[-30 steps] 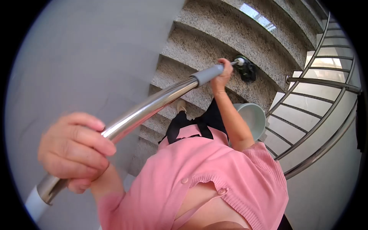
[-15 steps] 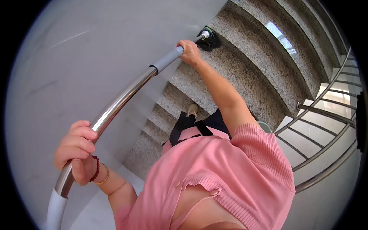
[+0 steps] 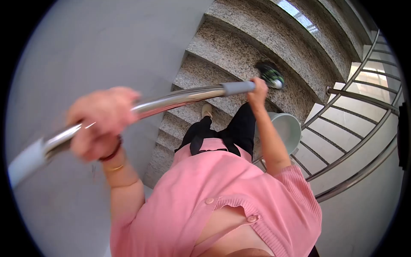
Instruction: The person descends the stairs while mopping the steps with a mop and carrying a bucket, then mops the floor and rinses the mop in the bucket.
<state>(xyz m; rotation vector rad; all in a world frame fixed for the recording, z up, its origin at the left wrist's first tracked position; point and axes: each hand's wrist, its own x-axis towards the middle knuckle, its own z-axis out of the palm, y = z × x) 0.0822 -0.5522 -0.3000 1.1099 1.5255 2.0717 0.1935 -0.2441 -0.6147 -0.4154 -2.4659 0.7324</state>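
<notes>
A mop with a shiny metal handle (image 3: 184, 98) and grey sleeves runs across the view in both my hands. My left hand (image 3: 102, 120), blurred by motion, is wrapped round the metal part near the upper end. Farther down, my right hand (image 3: 257, 93) is closed at the end of a grey sleeve. Beyond it, the dark, green-flecked mop head (image 3: 270, 73) is on a speckled stone step (image 3: 227, 49), with a white fitting at its near side. A pale green bucket (image 3: 287, 132) stands beside my right forearm, which partly hides it.
Curved stone stairs (image 3: 265, 30) rise toward the upper right. A metal railing (image 3: 355, 96) with several bars borders them on the right, and a smooth grey wall (image 3: 107, 51) on the left. My shoe (image 3: 207, 110) is on a lower step.
The mop head has moved from beside the wall rightward along the step. My right hand has shifted right and down; my left hand has risen. More of the bucket now shows.
</notes>
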